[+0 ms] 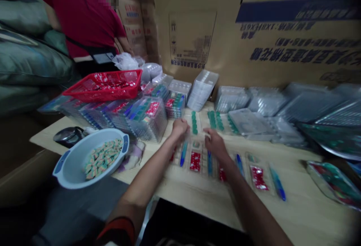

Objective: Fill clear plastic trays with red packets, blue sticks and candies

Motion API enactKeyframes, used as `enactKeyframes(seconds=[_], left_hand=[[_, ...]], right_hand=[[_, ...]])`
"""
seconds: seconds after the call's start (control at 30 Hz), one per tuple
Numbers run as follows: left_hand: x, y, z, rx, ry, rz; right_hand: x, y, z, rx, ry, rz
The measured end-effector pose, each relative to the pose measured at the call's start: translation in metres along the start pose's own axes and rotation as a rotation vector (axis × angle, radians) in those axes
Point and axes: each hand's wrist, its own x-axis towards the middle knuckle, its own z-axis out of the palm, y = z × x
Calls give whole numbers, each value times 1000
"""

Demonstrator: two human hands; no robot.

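My left hand (179,129) rests in a loose, blurred fist at the far edge of a transparent plastic blister tray (201,163) lying flat on the pale wooden table (293,208). My right hand (216,144) is over the same tray, its fingertips near a small pale piece at the tray's far side. Blue stick-shaped items, red packets and green pieces sit in the tray's hollows. Motion blur hides what either hand's fingers are doing.
Filled trays (148,120) and stacked transparent trays (265,101) line the table's far side. A red basket (113,96) sits on the filled stacks. To the left stands a pale blue basin (70,174) of small pieces. A person in a red shirt (81,20) stands behind, near cardboard boxes (296,31).
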Motion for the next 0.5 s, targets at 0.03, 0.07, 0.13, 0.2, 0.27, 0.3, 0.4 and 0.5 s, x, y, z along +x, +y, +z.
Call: enactKeyframes(seconds=[0.03,0.07,0.13,0.2,0.27,0.3,0.4,0.5], left_hand=[[-3,1,-8,-56,-8,9],[-7,1,-16,-105,-21,18],[-18,1,-32,-183,-64,48],[-32,-2,-46,-262,-153,160],[-47,-8,-57,-308,-245,355],[-53,-13,-61,-307,-274,458],[-64,-31,-70,-213,-239,670],[-63,-55,-78,-99,-153,762]], right_hand=[[0,-3,-7,53,0,35],[0,-6,-15,111,-10,70],[-3,-17,-30,302,-96,184],[-8,-30,-43,600,-271,368],[-14,-43,-51,879,-441,551],[-17,-48,-52,981,-487,614],[-25,-55,-40,1069,-477,677],[-33,-54,-11,1037,-407,628]])
